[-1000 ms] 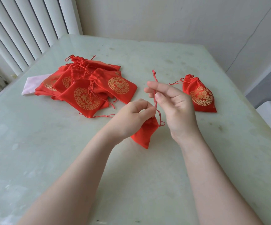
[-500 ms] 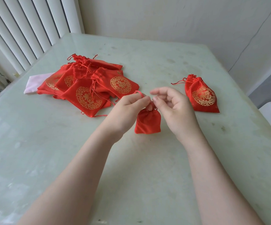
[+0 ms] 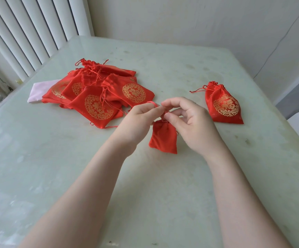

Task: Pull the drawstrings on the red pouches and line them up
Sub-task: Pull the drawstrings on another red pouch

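Surface: a pale green, glossy stone-look table [image 3: 163, 194], seen from above by a head-worn camera.
Pouch in hand: a small red satin drawstring pouch [image 3: 163, 138], plain side up, hangs near the table's middle, its bottom at or just above the surface.
Left hand: the left hand [image 3: 136, 122] pinches a thin red cord [image 3: 152, 103] looped over its fingertips.
Right hand: the right hand [image 3: 191, 120] pinches the pouch's gathered neck, thumb and forefinger curled.
Finished pouch: one closed red pouch with a gold round emblem [image 3: 224, 105] lies towards the right edge.
Waiting pile: a loose heap of flat red and gold pouches [image 3: 98, 93] lies towards the far left corner, over a pale pink cloth [image 3: 37, 90].
Handling: probably very light, soft and slippery; best held at the neck while pulling the cords.
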A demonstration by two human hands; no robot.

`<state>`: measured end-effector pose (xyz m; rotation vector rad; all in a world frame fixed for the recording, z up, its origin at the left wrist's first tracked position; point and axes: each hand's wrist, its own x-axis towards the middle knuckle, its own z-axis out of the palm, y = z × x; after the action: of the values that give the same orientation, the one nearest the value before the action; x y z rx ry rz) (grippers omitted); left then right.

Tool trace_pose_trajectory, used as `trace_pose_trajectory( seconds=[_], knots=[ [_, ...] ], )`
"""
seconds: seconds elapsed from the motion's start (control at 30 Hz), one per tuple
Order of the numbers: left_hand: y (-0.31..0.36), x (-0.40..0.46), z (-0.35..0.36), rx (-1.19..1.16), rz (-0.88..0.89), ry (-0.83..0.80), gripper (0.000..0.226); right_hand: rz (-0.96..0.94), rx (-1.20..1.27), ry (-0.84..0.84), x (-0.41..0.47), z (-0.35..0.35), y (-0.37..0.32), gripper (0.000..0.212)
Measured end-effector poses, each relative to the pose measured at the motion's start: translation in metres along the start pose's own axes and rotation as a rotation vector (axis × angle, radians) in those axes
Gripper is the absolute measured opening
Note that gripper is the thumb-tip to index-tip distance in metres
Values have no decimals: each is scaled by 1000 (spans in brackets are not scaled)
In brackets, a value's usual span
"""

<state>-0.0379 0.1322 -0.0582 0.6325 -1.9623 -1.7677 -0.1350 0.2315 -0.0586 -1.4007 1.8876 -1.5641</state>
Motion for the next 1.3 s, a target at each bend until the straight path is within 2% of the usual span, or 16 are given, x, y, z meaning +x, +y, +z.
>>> trace_pose_trajectory(
  seconds=[0.13,0.3,0.5,0.6,0.77,0.93,1.07,1.2,1.3],
  knots=[
    [2,-2,1,50,5,8,37,73,-9,-34,0,-2,1,28],
    [4,-4,2,93,-21,-10,39,-23,-180,49,0,-7,-3,19],
    [5,-6,0,9,-20,-26,30,-41,-114,74,0,-9,-3,27],
    [2,-4,1,59,-29,-5,32,23,-90,93,0,-8,-1,31],
    [3,-5,1,111,9,-11,14,94,-33,164,1,-5,3,33],
    [1,-5,1,193,70,4,12,71,-36,168,0,-2,1,30],
    [1,-5,4,279,149,64,18,37,-159,198,-2,1,-2,31],
    [0,-3,6,349,218,143,18,14,-297,257,-2,4,-2,20],
    [-1,-2,6,323,252,203,23,26,-273,260,-2,4,0,12]
  ],
)
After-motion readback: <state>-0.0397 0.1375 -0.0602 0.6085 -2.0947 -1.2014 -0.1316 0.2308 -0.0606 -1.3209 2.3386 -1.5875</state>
